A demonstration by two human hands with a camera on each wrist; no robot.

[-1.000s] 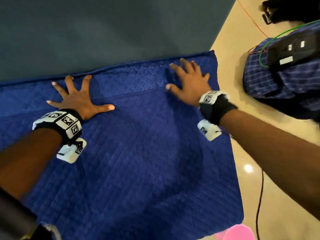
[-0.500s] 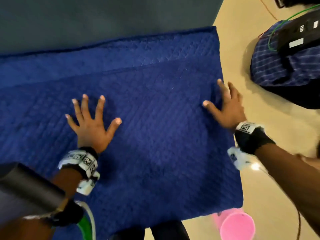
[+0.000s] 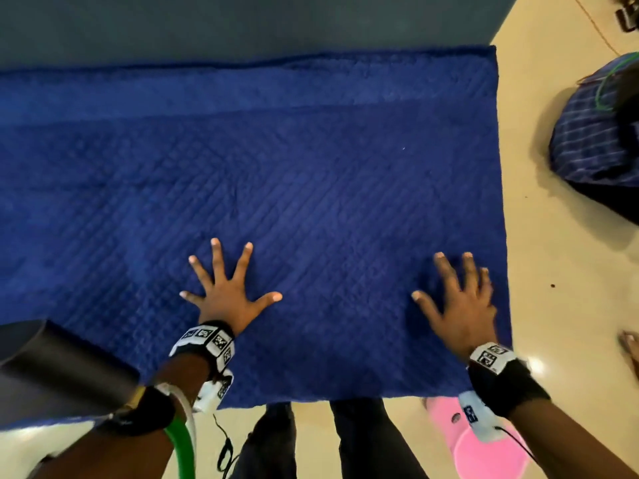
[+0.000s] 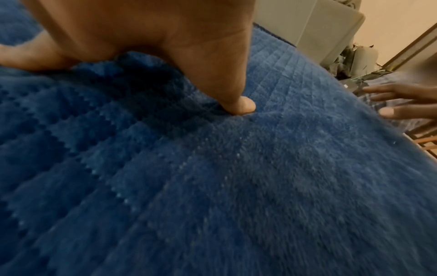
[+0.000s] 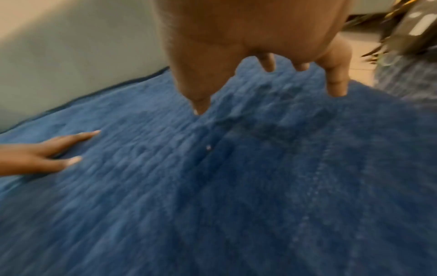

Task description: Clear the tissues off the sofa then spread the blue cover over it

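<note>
The quilted blue cover (image 3: 311, 174) lies flat over the sofa seat, its far edge against the grey sofa back (image 3: 242, 25). My left hand (image 3: 228, 288) presses flat on the cover near its front edge, fingers spread wide. My right hand (image 3: 456, 299) lies flat on the cover near the front right corner, fingers straight and a little blurred. In the left wrist view my left hand (image 4: 165, 46) presses its thumb into the cover (image 4: 236, 186). The right wrist view shows my right hand (image 5: 248, 46) with fingertips on the cover (image 5: 236, 186). No tissues are in view.
A pink bin (image 3: 484, 447) stands on the beige floor (image 3: 570, 323) by the cover's front right corner. A blue checked bag (image 3: 594, 133) with a green cable lies on the floor to the right. My legs (image 3: 345, 444) stand against the sofa front.
Both hands have slid over the cover from near the sofa back toward its front edge, flat and spread all the way. The fold near the back has flattened.
</note>
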